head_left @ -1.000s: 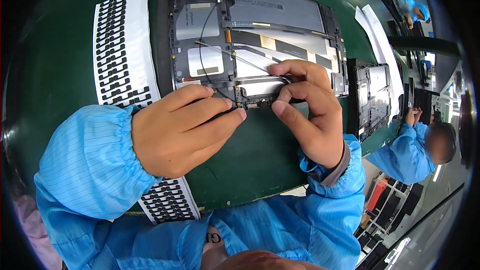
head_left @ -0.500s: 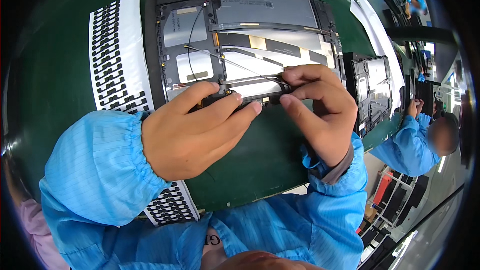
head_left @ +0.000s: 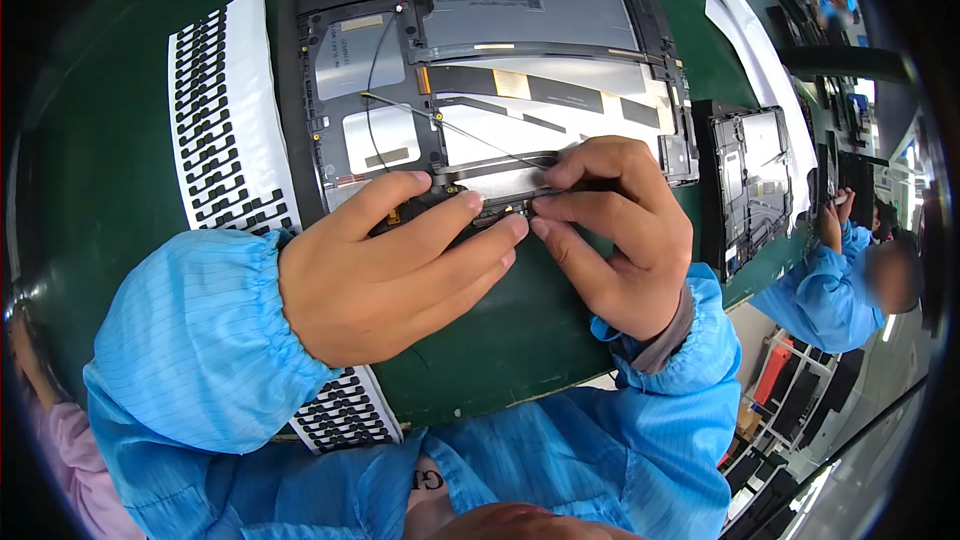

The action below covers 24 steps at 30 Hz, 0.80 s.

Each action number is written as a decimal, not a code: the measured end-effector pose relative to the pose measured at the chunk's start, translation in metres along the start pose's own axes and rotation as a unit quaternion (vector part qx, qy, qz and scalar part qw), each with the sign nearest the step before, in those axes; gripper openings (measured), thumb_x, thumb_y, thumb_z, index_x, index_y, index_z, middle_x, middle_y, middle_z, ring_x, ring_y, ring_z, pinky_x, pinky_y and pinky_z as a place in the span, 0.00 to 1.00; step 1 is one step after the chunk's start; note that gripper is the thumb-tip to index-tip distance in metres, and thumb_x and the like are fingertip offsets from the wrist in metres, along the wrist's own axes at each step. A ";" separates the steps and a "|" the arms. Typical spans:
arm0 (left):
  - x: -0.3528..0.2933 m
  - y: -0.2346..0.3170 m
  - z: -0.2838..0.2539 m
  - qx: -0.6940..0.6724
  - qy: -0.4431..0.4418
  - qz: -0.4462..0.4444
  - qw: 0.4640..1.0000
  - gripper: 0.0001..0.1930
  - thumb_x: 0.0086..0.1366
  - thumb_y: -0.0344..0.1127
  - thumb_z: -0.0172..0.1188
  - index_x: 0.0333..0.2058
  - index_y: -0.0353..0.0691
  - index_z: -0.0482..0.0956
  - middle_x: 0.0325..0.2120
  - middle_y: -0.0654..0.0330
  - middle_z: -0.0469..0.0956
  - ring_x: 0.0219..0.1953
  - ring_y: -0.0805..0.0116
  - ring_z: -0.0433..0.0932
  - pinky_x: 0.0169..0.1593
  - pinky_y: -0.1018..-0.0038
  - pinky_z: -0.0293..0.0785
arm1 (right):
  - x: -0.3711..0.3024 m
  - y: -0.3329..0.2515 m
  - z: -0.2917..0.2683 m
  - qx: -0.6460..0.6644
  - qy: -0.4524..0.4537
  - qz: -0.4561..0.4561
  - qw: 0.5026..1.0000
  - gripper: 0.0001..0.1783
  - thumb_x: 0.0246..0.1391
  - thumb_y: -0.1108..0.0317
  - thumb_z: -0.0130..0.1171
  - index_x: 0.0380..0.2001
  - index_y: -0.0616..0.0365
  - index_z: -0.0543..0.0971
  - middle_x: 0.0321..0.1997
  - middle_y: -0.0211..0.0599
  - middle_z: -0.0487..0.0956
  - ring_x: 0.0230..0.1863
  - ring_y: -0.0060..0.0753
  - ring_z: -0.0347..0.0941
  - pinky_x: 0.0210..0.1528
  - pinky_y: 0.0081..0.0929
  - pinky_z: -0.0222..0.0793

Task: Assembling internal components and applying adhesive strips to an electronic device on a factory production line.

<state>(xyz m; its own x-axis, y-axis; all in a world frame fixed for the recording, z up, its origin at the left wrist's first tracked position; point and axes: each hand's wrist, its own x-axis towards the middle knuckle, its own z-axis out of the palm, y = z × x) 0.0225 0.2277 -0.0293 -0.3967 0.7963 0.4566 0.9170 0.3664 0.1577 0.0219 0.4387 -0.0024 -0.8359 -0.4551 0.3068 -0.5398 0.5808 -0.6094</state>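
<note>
- The open tablet (head_left: 480, 90) lies on my green worktop (head_left: 120, 140), back off.
- My left hand (head_left: 390, 270) presses its bottom edge, fingers flat.
- My right hand (head_left: 620, 230) pinches a thin strip (head_left: 545, 193) there, not stuck down yet, I think.

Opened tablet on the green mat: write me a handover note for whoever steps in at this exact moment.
Left hand: fingertips pressing on the near edge of the opened tablet.
Right hand: pinching a thin strip at the same edge.
Tablet lies back-off on the green mat; sheet of black stickers to its left, a second opened tablet to its right.
Done: back cover is off.
Left: strip not yet released; cover not on.
</note>
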 end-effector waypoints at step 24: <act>-0.081 -0.036 -0.039 0.039 -0.077 -0.246 0.965 0.39 0.45 0.47 0.62 0.52 0.31 0.58 0.57 0.49 0.53 0.60 0.52 0.49 0.60 0.59 0.45 | 0.059 -0.073 0.095 -0.278 0.049 -0.180 0.942 0.07 0.27 0.69 0.57 0.14 0.61 0.74 0.22 0.39 0.68 0.33 0.41 0.63 0.39 0.43 0.54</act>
<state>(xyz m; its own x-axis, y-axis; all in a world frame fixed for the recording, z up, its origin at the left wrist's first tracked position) 0.0227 0.1316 -0.0380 -0.7900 0.5775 0.2059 0.6131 0.7482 0.2535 0.0211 0.3050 -0.0090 -0.5793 -0.6408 0.5039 -0.7355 0.6773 0.0158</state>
